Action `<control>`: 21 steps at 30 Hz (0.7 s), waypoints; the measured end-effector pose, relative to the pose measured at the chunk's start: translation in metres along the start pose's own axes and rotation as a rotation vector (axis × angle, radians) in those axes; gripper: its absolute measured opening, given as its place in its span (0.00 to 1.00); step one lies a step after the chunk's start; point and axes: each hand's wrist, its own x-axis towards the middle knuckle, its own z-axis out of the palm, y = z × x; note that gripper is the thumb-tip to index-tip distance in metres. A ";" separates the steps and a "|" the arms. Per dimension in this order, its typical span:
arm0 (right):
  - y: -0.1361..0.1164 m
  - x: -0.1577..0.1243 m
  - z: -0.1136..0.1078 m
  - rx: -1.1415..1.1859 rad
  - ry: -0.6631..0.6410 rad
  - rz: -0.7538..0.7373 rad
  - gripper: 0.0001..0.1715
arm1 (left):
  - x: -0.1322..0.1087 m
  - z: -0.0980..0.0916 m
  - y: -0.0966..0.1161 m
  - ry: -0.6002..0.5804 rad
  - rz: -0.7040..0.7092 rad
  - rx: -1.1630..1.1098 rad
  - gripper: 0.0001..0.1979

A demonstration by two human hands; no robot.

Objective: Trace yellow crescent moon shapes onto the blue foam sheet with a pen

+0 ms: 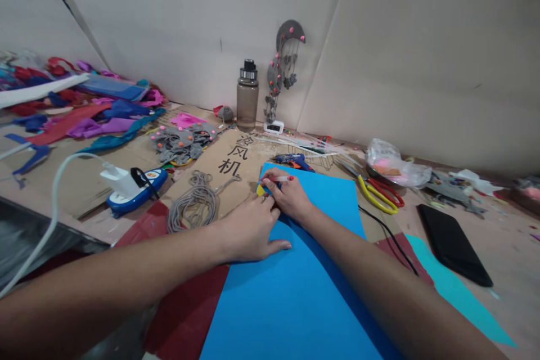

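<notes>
A large blue sheet (295, 298) lies in front of me on the table. My left hand (253, 228) rests flat on its left edge, thumb held apart, fingertips pressing beside a small yellow piece (261, 189). My right hand (291, 197) is closed around a slim pen (284, 178) with a red end, its tip close to the yellow piece at the sheet's far left corner. The fingers of both hands nearly meet there, and most of the yellow piece is hidden under them.
Left of my hands are coiled grey cord (194, 202) and a blue-and-white power strip (139, 188). Beyond are a glue gun (293, 161) and a bottle (247, 95). Yellow-handled scissors (377, 197) and a black phone (453, 244) lie right. Fabric scraps (105, 118) pile up far left.
</notes>
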 end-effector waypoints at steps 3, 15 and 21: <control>-0.001 0.001 0.001 0.007 -0.035 0.054 0.10 | 0.000 0.001 0.001 0.008 -0.012 -0.019 0.35; 0.003 0.004 0.000 0.005 -0.043 0.103 0.12 | 0.003 0.004 0.000 0.054 -0.201 -0.064 0.24; 0.001 0.004 0.000 0.031 -0.049 0.124 0.10 | -0.001 0.009 -0.001 0.046 -0.193 0.013 0.24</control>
